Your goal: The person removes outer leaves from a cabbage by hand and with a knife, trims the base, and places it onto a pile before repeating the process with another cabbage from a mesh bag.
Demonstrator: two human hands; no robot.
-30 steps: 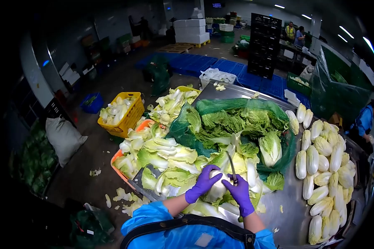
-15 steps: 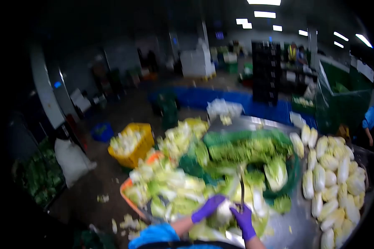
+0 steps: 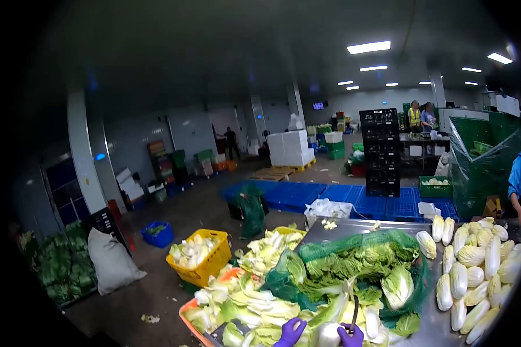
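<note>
Near the bottom edge, my left hand (image 3: pixel 290 332), in a purple glove, rests against the left side of a pale cabbage (image 3: pixel 328 334), its fingers apart. On the cabbage's right, my right hand (image 3: pixel 351 335), also gloved in purple, is closed around a knife (image 3: pixel 355 309) whose dark curved blade points up. Behind them, a green net bag (image 3: pixel 362 238) lies open on the metal table (image 3: pixel 428 324), with leafy cabbages (image 3: pixel 397 287) in it. Loose outer leaves (image 3: pixel 260 306) are heaped to the left, over an orange-rimmed container (image 3: pixel 186 318).
Trimmed cabbages (image 3: pixel 474 274) are piled at the right. A yellow crate (image 3: pixel 198 272) of leaves and a blue basket (image 3: pixel 157 234) stand on the floor at left. Beyond the table are blue pallets (image 3: pixel 295 196) and stacked black crates (image 3: pixel 380 153). A co-worker's arm (image 3: pixel 516 182) shows at far right.
The view has tilted upward, so the table and my hands appear lower in the frame. My left hand's fingers now look more raised beside the cabbage.
</note>
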